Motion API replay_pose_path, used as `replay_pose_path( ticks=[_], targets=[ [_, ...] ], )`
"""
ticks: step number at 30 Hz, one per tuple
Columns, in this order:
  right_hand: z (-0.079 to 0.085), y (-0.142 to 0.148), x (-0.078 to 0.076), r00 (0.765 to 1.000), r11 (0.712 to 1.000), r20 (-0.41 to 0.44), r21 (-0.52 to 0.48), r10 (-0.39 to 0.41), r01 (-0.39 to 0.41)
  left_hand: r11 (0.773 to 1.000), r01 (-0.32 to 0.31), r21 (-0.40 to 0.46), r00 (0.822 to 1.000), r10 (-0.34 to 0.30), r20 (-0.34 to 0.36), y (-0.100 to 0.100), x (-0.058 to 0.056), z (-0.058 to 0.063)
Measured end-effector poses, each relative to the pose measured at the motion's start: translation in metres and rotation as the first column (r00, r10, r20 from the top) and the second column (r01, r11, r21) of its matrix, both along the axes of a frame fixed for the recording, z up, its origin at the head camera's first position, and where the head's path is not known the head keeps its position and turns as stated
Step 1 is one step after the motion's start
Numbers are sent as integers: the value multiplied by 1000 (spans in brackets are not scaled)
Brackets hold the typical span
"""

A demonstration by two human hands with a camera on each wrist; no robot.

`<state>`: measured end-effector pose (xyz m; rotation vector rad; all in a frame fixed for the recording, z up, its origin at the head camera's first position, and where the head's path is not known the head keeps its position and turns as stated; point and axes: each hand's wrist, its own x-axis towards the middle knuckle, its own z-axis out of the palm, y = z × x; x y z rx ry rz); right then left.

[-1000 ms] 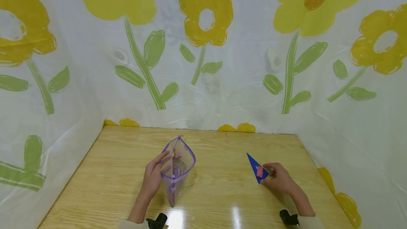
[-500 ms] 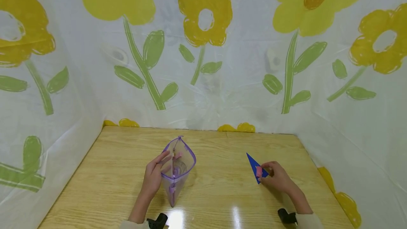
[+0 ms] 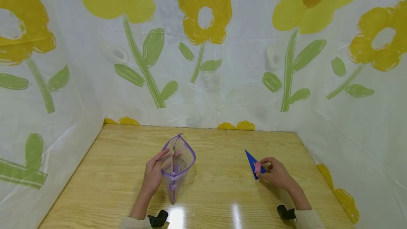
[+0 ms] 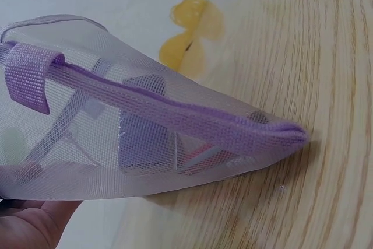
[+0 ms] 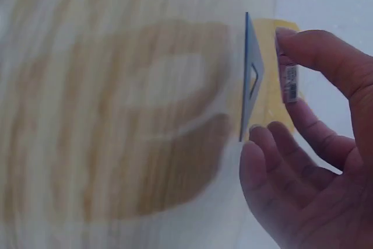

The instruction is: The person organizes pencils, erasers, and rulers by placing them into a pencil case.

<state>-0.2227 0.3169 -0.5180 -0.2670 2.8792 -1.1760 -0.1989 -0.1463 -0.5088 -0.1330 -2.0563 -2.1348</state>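
A mesh pencil pouch (image 3: 182,183) with purple zipper edging stands with its mouth gaping upward. My left hand (image 3: 154,172) grips its left side. Through the mesh, a dark rectangular block (image 4: 143,123) and a red-and-white thing (image 4: 204,154) show, partly blurred by the fabric. To the right, my right hand (image 3: 277,173) pinches a pink eraser (image 3: 258,167) between thumb and forefinger; a barcode label faces the right wrist camera. Just beyond the fingertips is a blue set square (image 3: 251,159), seen nearly edge-on in the right wrist view, partly hidden by the eraser in the head view.
The wooden table (image 3: 216,158) carries the pouch and stretches between both hands. A white curtain (image 3: 219,98) printed with yellow flowers encloses its back and sides. Black wrist mounts (image 3: 158,218) sit near the sleeves, and light glares on the front of the table.
My right hand has closed thumb and finger on the pink eraser and shifted slightly left with it. The left hand and the pouch hold their place.
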Motion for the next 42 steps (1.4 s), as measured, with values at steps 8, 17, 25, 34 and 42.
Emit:
replay_pose_path(
  ticks=[8,17,25,34,42],
  targets=[
    [3,-6,-2,999,999,-46,-30,21,-22,1000,-25,15,1000,25,-14,2,0,0],
    [0,-24,1,977,990,-180,-60,117,-130,999,-11,42,1000,11,-12,3,3,3],
    [-1,-45,2,962,969,-190,-110,198,-221,999,-5,43,1000,5,-7,2,5,3],
    [-3,-58,-1,954,947,-164,-162,251,-277,998,8,57,1000,-9,3,2,4,3],
    [-2,-73,-3,939,932,-176,-164,296,-324,999,16,41,1000,-16,5,3,6,4]
  ],
)
